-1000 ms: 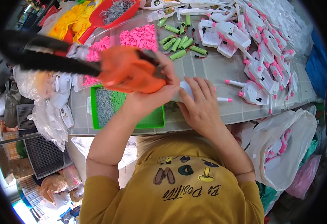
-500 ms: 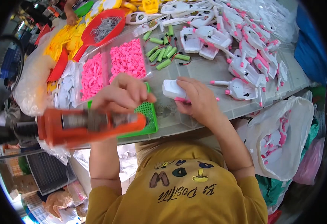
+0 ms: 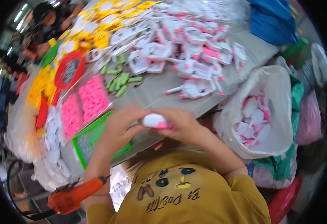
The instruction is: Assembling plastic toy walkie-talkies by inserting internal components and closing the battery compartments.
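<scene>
Between my two hands is a small white plastic housing with pink parts (image 3: 154,120), held just over the front edge of the table (image 3: 159,89). My left hand (image 3: 125,121) grips its left end between thumb and fingers. Around its right, pink end my right hand (image 3: 182,123) is closed. Beside my left forearm hangs an orange power screwdriver (image 3: 77,195), its bit pointing up to the right and no hand on it. Under my left wrist is a green tray (image 3: 82,151) holding small metal pieces. The hands are slightly blurred.
Pink parts (image 3: 92,95), green battery cells (image 3: 120,82) and a red scoop of metal pieces (image 3: 77,56) lie beyond the tray. White-and-pink housings (image 3: 195,71) and yellow parts (image 3: 100,37) cover the far side. An open white sack (image 3: 223,123) of finished-looking pieces stands at right. Another person (image 3: 47,18) is far left.
My left hand has come to the housing, which both hands now hold nearer my body. The orange screwdriver has swung down and away from the tray. My view has turned toward the right.
</scene>
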Demonstrator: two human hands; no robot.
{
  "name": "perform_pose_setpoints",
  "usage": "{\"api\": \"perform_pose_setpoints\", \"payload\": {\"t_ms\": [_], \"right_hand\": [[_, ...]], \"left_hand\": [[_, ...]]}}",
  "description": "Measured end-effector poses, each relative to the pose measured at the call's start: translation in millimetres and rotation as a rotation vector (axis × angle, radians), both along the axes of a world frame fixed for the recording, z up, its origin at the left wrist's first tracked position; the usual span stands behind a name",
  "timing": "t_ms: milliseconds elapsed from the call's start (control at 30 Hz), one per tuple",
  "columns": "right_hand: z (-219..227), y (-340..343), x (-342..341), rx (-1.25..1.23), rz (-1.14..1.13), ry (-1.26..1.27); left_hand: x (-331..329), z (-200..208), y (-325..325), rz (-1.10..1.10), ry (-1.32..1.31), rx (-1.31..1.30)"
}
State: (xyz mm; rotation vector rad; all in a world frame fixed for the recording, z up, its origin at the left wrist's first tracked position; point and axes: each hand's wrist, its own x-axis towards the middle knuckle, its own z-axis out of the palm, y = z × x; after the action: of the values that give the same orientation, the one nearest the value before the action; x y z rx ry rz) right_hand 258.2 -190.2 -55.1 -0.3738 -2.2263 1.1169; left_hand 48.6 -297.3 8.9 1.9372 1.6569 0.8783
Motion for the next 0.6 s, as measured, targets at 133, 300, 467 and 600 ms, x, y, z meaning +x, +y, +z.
{"api": "perform_pose_setpoints", "payload": {"t_ms": [133, 300, 467, 600], "right_hand": [[8.9, -19.6, 42.4, 0.134, -0.101, -0.118], [60.2, -16.4, 129.0, 0.365, -0.582, -0.186], [63.6, 23.4, 223.0, 0.2, -1.228, -0.365], [58.6, 33.4, 265.1, -0.282, -1.269, -0.336]], "left_hand": [[17.9, 0.3, 8.4, -0.178, -0.044, -0.015], [37.4, 9.4, 16.9, -0.15, 0.093, 0.041], [38.5, 11.2, 22.7, -0.129, 0.127, 0.09], [46.5, 14.2, 32.3, -0.248, 0.148, 0.148]]}}
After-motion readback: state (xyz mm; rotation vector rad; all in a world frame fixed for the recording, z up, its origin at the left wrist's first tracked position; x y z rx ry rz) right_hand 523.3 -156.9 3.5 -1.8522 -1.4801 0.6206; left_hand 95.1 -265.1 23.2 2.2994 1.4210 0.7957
